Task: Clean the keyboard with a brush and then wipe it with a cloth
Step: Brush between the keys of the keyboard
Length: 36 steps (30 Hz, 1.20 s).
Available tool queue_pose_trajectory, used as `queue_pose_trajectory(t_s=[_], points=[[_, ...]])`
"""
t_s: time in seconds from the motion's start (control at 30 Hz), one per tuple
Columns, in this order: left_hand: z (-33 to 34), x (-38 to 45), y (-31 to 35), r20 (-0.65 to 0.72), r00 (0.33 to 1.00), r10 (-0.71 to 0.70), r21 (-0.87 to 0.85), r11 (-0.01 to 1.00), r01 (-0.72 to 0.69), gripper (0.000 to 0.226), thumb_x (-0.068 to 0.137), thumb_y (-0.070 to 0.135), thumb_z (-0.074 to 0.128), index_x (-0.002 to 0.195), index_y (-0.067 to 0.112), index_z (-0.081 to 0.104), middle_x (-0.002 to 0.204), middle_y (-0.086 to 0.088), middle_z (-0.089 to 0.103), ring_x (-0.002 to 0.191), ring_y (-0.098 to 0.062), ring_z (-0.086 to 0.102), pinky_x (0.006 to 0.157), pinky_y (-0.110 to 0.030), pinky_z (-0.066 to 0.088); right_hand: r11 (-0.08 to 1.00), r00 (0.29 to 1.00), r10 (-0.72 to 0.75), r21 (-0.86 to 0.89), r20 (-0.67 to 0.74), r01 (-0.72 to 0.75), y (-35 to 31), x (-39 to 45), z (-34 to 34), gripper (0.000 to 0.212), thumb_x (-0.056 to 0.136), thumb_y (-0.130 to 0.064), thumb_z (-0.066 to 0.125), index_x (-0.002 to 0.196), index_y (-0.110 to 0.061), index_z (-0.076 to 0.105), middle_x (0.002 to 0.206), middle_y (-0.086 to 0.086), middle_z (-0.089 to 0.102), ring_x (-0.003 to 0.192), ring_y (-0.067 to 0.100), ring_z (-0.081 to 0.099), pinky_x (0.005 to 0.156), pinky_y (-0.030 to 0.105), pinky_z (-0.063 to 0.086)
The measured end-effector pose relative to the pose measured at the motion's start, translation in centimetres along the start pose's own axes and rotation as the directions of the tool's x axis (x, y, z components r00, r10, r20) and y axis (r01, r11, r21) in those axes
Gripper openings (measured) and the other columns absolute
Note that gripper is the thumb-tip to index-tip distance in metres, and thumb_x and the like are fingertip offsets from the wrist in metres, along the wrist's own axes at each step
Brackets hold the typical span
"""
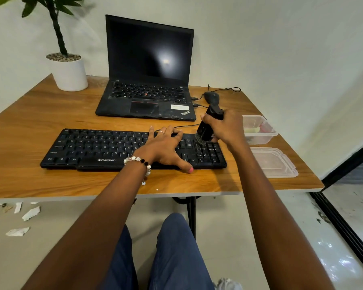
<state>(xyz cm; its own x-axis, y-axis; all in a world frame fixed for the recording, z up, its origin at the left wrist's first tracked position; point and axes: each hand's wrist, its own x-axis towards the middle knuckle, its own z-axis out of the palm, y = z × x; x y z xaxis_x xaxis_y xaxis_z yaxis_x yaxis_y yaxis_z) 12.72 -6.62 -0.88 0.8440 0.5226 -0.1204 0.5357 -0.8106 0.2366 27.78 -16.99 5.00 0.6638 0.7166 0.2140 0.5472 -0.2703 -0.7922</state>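
Note:
A black keyboard [96, 148] lies across the front of the wooden table [50, 181]. My left hand [165, 146] lies flat on its right-middle keys, fingers spread, thumb at the front edge. My right hand [224, 127] grips a black brush [208, 127], held upright with its bristles down on the top of the number pad. No cloth can be made out for certain; something pale lies inside the plastic box at the right.
A black laptop [149, 80] stands open behind the keyboard, with a wired mouse [211, 96] to its right. A clear plastic box [260, 130] and its lid [274, 162] sit near the right edge. A potted plant [68, 70] stands at the back left. Paper scraps [24, 218] litter the floor.

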Motion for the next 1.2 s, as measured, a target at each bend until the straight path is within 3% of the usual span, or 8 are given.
queue_pose_trajectory(t_s=[0.17,0.33,0.67,0.77,0.9,0.97,1.1,1.2], points=[[-0.1,-0.1,0.1,-0.005,1.000,0.000,0.002,1.000,0.000,0.132,0.054,0.088,0.059,0.154,0.022,0.004,0.156,0.003,0.009,0.146,-0.027,0.001,0.113,-0.061,-0.014,0.995,1.000,0.016,-0.096,0.024,-0.013,0.4,-1.1,0.3,0.028,0.085,-0.033,0.070,0.074,-0.012,0.056,0.079,0.011,0.069,0.043,0.017,0.064,0.037,0.026,0.047],[-0.1,-0.1,0.1,0.002,1.000,-0.007,0.007,1.000,0.007,0.133,0.053,0.089,0.058,0.154,0.024,0.003,0.158,0.000,0.005,0.146,-0.028,-0.001,0.113,-0.061,-0.014,0.985,0.966,0.137,-0.134,0.220,-0.109,-0.5,-0.6,-2.0,0.035,0.081,-0.030,0.073,0.098,-0.001,0.062,0.078,0.011,0.068,0.041,0.011,0.056,0.035,0.022,0.043],[-0.1,-0.1,0.0,-0.012,1.000,0.005,-0.006,1.000,-0.005,0.132,0.055,0.087,0.059,0.155,0.022,0.003,0.156,0.003,0.008,0.146,-0.026,0.000,0.113,-0.061,-0.015,0.990,0.990,0.129,0.068,-0.051,-0.126,1.2,-0.4,0.4,0.037,0.084,-0.038,0.073,0.092,-0.003,0.065,0.084,0.011,0.071,0.053,0.023,0.069,0.053,0.045,0.059],[0.0,-0.1,-0.1,-0.013,1.000,0.017,-0.006,1.000,-0.017,0.132,0.055,0.087,0.059,0.155,0.022,0.002,0.157,0.004,0.007,0.146,-0.026,0.000,0.113,-0.061,-0.014,0.988,0.979,0.128,-0.069,-0.157,-0.141,2.0,0.0,-0.6,0.045,0.085,-0.043,0.070,0.098,0.000,0.066,0.091,0.011,0.070,0.058,0.020,0.068,0.047,0.028,0.053],[-0.1,-0.2,-0.1,-0.013,1.000,0.020,-0.006,1.000,-0.020,0.131,0.056,0.086,0.059,0.155,0.021,0.003,0.157,0.003,0.007,0.146,-0.026,-0.001,0.113,-0.061,-0.014,0.951,0.971,-0.013,-0.304,-0.238,-0.062,1.8,0.3,-1.3,0.044,0.085,-0.043,0.069,0.099,-0.001,0.068,0.094,0.016,0.069,0.084,0.030,0.065,0.068,0.035,0.052],[-0.1,-0.2,0.0,-0.012,1.000,0.020,-0.004,1.000,-0.020,0.131,0.056,0.086,0.059,0.155,0.021,0.003,0.157,0.003,0.007,0.146,-0.026,-0.001,0.113,-0.061,-0.014,0.987,0.982,-0.007,-0.161,-0.188,-0.023,1.4,-0.2,-0.9,0.041,0.086,-0.041,0.070,0.099,-0.003,0.066,0.092,0.010,0.069,0.065,0.018,0.067,0.055,0.025,0.054],[-0.2,-0.3,0.1,-0.013,1.000,0.016,-0.005,1.000,-0.016,0.130,0.056,0.086,0.059,0.155,0.021,0.004,0.156,0.004,0.008,0.146,-0.026,0.000,0.113,-0.061,-0.014,0.991,0.991,0.111,0.089,-0.074,-0.104,1.2,-0.7,0.3,0.034,0.085,-0.037,0.072,0.094,-0.004,0.067,0.087,0.012,0.072,0.057,0.021,0.071,0.054,0.042,0.059],[-0.2,-0.3,0.1,-0.013,1.000,0.014,-0.010,1.000,-0.014,0.131,0.056,0.086,0.060,0.155,0.021,0.004,0.155,0.003,0.009,0.146,-0.026,0.001,0.113,-0.060,-0.014,0.969,0.985,0.044,-0.232,-0.169,-0.084,1.3,-0.4,-0.1,0.045,0.086,-0.042,0.069,0.102,0.000,0.067,0.097,0.017,0.070,0.076,0.024,0.067,0.060,0.034,0.050]])
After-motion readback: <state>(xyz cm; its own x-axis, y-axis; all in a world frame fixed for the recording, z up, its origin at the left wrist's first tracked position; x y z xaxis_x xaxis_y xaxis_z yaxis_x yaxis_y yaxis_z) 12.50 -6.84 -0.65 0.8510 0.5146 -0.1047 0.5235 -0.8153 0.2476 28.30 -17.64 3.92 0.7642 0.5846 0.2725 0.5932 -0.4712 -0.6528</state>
